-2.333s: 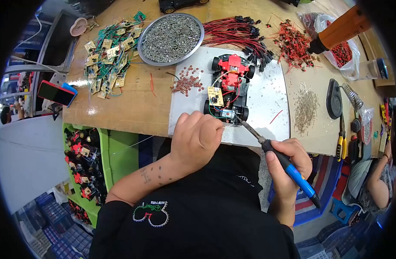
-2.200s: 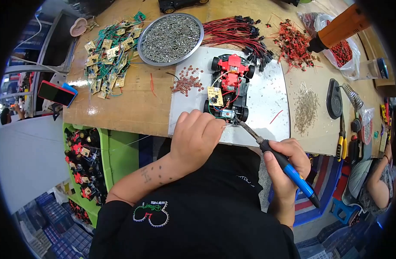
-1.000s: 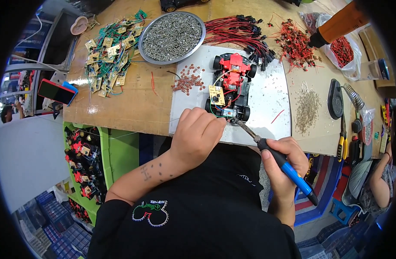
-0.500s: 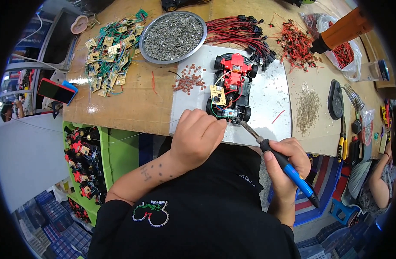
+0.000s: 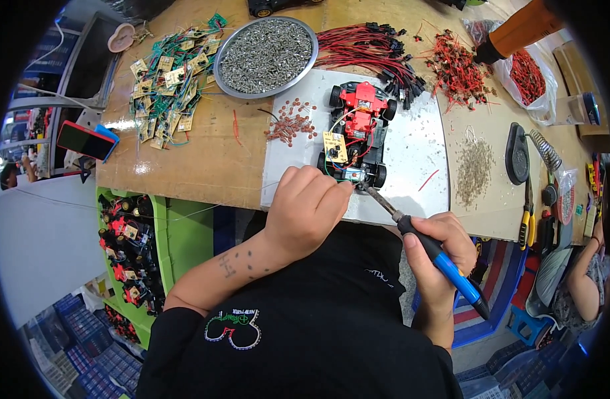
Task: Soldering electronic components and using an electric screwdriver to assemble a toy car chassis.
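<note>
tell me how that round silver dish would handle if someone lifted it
The dish is likely heavy for its size, being full of small metallic pieces. Tilting it would probably spill some, since the pieces look loose and spread nearly to its edge.

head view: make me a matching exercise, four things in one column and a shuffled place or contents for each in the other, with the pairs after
Column 1
1. soldering iron
2. toy car chassis at the iron's tip
3. round metal tray
4. green crate

Column 2
a. on the white board
b. beside the person, on the left
c. in the right hand
d. filled with small silvery pieces

Pairs: 1-c, 2-a, 3-d, 4-b
</note>
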`<move>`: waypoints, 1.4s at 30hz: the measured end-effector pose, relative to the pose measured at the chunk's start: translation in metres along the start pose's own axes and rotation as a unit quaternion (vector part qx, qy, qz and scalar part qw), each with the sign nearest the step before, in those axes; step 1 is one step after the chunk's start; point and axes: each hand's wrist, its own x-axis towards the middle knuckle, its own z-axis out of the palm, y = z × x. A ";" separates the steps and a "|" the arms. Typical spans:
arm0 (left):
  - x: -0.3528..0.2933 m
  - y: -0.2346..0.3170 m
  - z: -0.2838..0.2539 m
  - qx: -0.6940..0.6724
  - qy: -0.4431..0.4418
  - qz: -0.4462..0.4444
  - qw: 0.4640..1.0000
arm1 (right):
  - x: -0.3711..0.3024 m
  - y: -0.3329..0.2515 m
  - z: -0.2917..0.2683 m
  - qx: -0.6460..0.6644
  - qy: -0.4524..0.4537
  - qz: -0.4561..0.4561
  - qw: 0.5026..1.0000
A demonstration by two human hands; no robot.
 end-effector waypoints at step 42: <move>0.012 -0.017 -0.019 -0.066 -0.070 -0.073 0.993 | -0.007 0.022 -0.103 -0.063 0.318 0.082 0.943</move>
